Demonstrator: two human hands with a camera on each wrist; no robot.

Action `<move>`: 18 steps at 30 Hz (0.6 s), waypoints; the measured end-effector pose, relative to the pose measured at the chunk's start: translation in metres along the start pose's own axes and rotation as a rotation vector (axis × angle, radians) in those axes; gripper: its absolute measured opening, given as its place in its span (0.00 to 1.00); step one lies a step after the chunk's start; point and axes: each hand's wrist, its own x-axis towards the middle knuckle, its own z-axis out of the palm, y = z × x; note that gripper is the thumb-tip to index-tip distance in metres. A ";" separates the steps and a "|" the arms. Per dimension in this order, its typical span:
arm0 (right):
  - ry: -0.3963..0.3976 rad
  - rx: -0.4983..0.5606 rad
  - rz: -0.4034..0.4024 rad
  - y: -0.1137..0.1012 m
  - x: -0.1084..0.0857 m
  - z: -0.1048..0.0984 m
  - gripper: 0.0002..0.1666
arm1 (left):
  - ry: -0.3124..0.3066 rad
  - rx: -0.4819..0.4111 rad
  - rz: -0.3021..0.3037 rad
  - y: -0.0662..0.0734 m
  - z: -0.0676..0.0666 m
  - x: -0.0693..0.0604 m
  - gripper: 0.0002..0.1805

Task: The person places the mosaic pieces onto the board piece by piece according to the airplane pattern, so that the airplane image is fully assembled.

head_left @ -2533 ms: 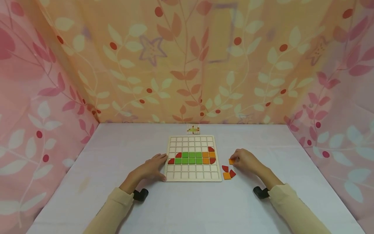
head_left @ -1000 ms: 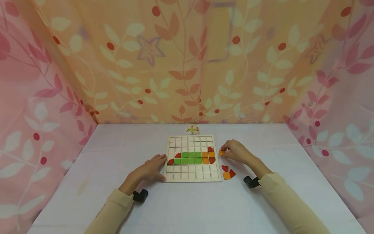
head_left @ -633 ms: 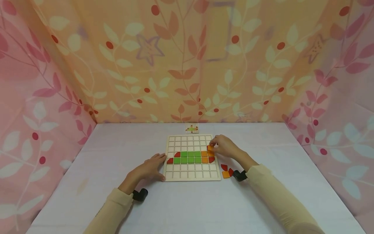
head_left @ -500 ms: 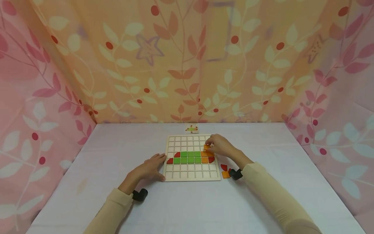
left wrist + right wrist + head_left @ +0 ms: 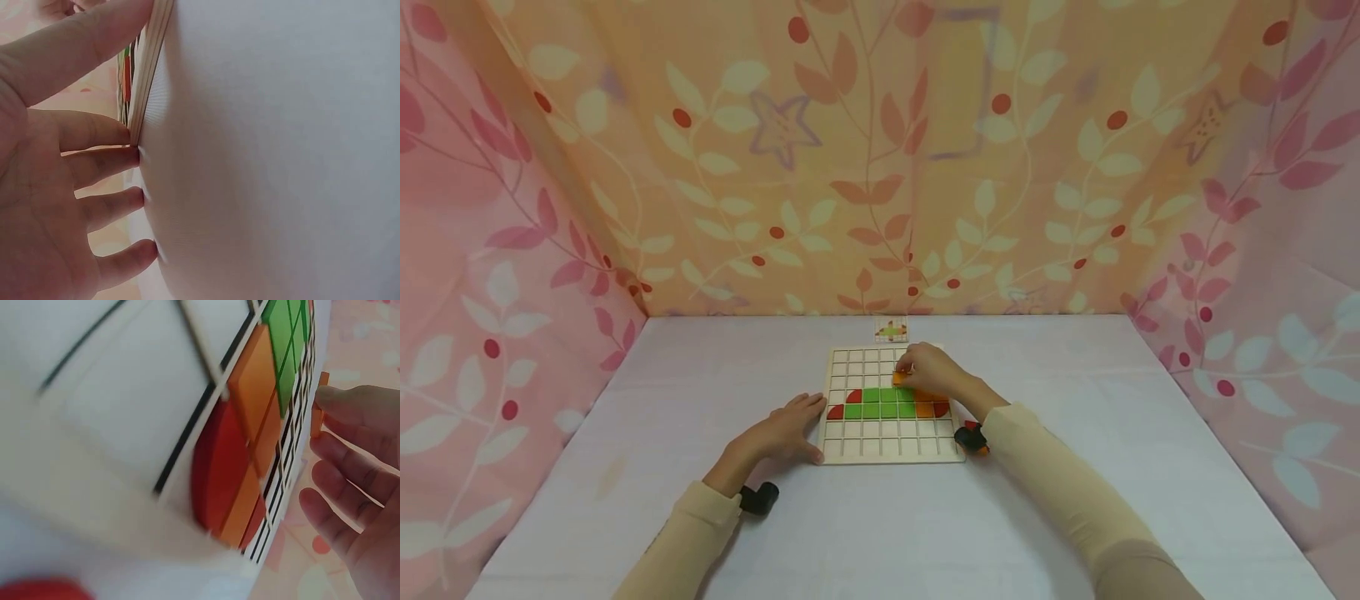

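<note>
A pale wooden grid board (image 5: 889, 448) lies on the white table, with green square tiles (image 5: 888, 403) across its middle. Red rounded tiles (image 5: 836, 412) sit at both ends of the pattern, and orange squares (image 5: 252, 365) fill cells at its right. My right hand (image 5: 934, 371) pinches a loose orange square tile (image 5: 317, 422) between thumb and finger, above the cells behind the green rows. It hides part of the orange and red tiles in the head view. My left hand (image 5: 788, 429) rests at the board's left edge, fingers (image 5: 103, 164) extended and thumb touching the side.
A small picture card (image 5: 891, 330) lies behind the board. Loose red and orange tiles (image 5: 982, 450) to the right of the board are mostly covered by the black wrist camera (image 5: 970, 438). Patterned curtains (image 5: 880, 167) enclose the back and both sides.
My right hand has carried the orange tile from the loose pieces leftward over the board, passing the right-hand tiles to the middle columns. My left hand stays at the board's edge.
</note>
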 end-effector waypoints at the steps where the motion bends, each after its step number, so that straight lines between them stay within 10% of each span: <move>1: -0.004 0.004 0.002 -0.001 0.002 0.001 0.11 | 0.000 0.000 -0.002 0.000 0.000 0.000 0.53; 18: -0.074 0.009 0.020 -0.008 0.019 0.013 0.13 | 0.004 -0.005 0.030 0.001 -0.003 -0.005 0.53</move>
